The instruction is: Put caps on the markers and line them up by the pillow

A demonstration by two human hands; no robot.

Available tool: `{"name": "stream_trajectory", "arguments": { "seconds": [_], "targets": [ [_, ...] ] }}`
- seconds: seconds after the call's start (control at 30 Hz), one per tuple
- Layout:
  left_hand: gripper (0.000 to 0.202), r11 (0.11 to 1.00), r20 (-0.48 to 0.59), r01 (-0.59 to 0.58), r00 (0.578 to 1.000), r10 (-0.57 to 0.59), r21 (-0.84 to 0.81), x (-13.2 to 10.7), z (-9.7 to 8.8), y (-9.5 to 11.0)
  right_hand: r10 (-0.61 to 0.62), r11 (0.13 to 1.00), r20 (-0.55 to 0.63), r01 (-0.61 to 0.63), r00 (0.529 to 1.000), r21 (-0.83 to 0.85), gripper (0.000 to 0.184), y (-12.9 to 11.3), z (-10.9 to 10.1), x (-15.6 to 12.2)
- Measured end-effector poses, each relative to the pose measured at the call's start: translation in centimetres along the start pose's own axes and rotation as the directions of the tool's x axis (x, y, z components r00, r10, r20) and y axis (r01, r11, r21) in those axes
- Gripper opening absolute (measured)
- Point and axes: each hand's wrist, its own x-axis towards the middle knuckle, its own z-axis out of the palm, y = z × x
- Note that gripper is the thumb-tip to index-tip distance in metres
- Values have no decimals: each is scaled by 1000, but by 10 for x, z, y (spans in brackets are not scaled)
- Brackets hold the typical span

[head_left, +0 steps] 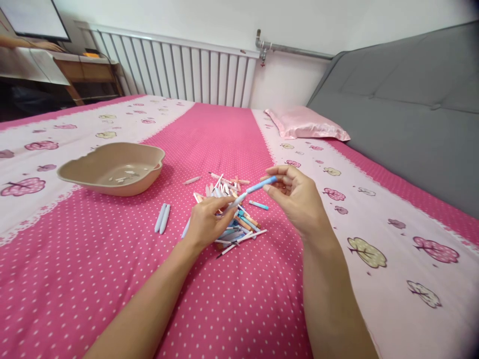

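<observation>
A light blue pen [256,188] is held level above a pile of pen parts [232,219] on the pink dotted bedspread. My right hand [297,199] pinches the pen's blue end with its fingertips. My left hand [207,219] is closed on the pen's pale other end, resting over the pile. The pile holds several blue, orange and white barrels, caps and thin refills. Two pale blue pens [162,218] lie side by side left of the pile.
A tan, wavy-rimmed bowl [78,169] sits on the bed to the left with a few small bits inside. A pink pillow [305,123] lies by the grey headboard [404,104]. A white radiator [179,70] and a desk [86,70] stand behind.
</observation>
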Motion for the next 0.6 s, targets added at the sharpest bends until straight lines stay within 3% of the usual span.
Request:
{"name": "stream_trajectory", "arguments": {
  "seconds": [0.33, 0.6],
  "targets": [
    [19, 999, -4, -43, 999, 43, 9, -1, 1, 1, -68, 993, -28, 65, 997, -93, 22, 4, 6, 1],
    [20, 1000, 10, -16, 1000, 16, -1, -1, 1, 2, -27, 998, -36, 25, 999, -51, 18, 4, 6, 1]
  ]
}}
